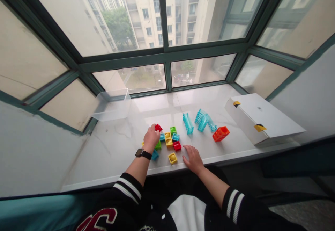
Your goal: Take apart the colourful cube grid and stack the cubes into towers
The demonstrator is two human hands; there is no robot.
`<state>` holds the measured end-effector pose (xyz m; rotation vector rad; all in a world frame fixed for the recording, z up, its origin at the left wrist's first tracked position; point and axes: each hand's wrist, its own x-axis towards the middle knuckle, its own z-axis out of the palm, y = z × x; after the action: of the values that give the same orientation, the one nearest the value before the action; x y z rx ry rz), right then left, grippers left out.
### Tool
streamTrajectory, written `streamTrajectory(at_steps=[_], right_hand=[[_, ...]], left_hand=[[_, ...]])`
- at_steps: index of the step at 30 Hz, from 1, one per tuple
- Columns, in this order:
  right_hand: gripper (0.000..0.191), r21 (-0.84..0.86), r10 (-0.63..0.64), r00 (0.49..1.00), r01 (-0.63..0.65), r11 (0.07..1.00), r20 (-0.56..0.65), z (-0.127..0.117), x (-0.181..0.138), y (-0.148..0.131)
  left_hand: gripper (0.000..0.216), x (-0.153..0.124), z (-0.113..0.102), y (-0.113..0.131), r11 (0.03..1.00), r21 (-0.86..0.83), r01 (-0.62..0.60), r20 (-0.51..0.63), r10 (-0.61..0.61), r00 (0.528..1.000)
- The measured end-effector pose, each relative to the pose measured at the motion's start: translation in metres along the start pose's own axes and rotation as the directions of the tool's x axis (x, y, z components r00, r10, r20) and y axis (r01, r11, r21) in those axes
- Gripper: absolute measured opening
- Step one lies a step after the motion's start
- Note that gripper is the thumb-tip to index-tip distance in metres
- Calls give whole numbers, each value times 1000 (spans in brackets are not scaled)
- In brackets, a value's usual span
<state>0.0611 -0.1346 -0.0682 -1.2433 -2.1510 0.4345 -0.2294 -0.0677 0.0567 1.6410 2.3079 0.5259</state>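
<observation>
My left hand (151, 138), with a dark watch on its wrist, closes its fingers at a red block (158, 128) at the back of a loose group of toy blocks. Under and around this hand are a green block (158, 145), a blue block (155, 154) and another blue block (162, 137). Yellow blocks (169, 142) sit mid-group, beside a light green block (173, 130). My right hand (193, 158) rests on the sill near the front edge, fingers apart and holding nothing. Closest to it are a red block (177, 146) and a yellow block (172, 158).
Translucent blue track pieces (187, 123) lie right of the blocks, near an orange-red hollow block (221, 133). A white box (267, 117) with yellow-black tabs stands far right. A clear plastic bin (112, 107) is at the back left. Windows enclose the white sill (104, 161).
</observation>
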Motion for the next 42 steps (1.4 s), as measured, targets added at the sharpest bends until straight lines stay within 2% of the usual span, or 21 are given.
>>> streamTrajectory(at_steps=[2, 4, 6, 8, 11, 13, 15, 17, 19, 21, 23, 25, 27, 29, 32, 34, 36, 38, 40, 42], right_hand=[[52, -1, -5, 1000, 5, 1000, -3, 1, -1, 0], [52, 16, -11, 1000, 11, 1000, -10, 4, 0, -1], [51, 48, -15, 999, 17, 999, -35, 3, 3, -2], [49, 87, -18, 995, 27, 996, -102, -6, 8, -6], [43, 81, -54, 959, 79, 994, -277, -46, 23, -7], [38, -38, -92, 913, 84, 996, -397, -86, 35, 1], [32, -178, -48, 860, -50, 983, -508, -127, 46, 17], [35, -241, 81, 823, -257, 936, -562, -159, 52, 38], [48, -251, 262, 840, -415, 875, -474, -178, 54, 60], [53, -236, 414, 860, -487, 841, -299, -186, 54, 77], [52, -207, 487, 856, -514, 832, -173, -190, 51, 85], [49, -148, 497, 856, -515, 844, -139, -194, 47, 81], [47, -20, 475, 872, -480, 877, -114, -197, 42, 64], [48, 197, 434, 900, -420, 886, -33, -196, 38, 37], [52, 508, 305, 930, -367, 779, 204, -180, 36, -9], [55, 624, 220, 927, -368, 689, 303, -162, 39, -33], [56, 674, 226, 930, -366, 642, 289, -142, 44, -46], [56, 696, 268, 934, -356, 624, 237, -123, 49, -51], [55, 690, 301, 934, -348, 635, 194, -105, 53, -50], [53, 654, 304, 937, -339, 677, 170, -88, 56, -48]], left_hand=[[43, -6, 0, -1, 999, -14, -44, -35, 44, 998], [38, -21, 4, -2, 987, -26, -156, -70, 153, 986], [35, -40, 13, -1, 952, -7, -306, -73, 304, 950], [33, -59, 24, 1, 895, 57, -442, -15, 444, 896], [28, -79, 40, 4, 821, 153, -550, 74, 546, 835], [25, -85, 46, 4, 797, 186, -574, 99, 567, 818], [24, -88, 47, 5, 797, 192, -572, 95, 565, 819], [26, -88, 46, 5, 811, 175, -559, 84, 553, 829], [29, -86, 42, 6, 829, 144, -540, 75, 535, 842], [31, -86, 39, 7, 848, 102, -519, 74, 514, 854], [32, -88, 35, 9, 865, 50, -500, 71, 496, 865], [33, -94, 31, 15, 869, -11, -494, 53, 494, 868], [34, -104, 27, 26, 854, -82, -514, 12, 517, 856], [40, -117, 24, 41, 814, -156, -559, -37, 561, 827], [61, -133, 23, 64, 742, -217, -635, -53, 641, 766], [60, -137, 25, 71, 740, -220, -635, -20, 648, 762], [51, -133, 27, 67, 786, -213, -580, 22, 597, 802], [48, -125, 26, 53, 861, -189, -471, 50, 488, 871], [48, -112, 20, 33, 931, -141, -337, 45, 346, 937], [47, -96, 11, 13, 969, -81, -234, 6, 236, 972]])
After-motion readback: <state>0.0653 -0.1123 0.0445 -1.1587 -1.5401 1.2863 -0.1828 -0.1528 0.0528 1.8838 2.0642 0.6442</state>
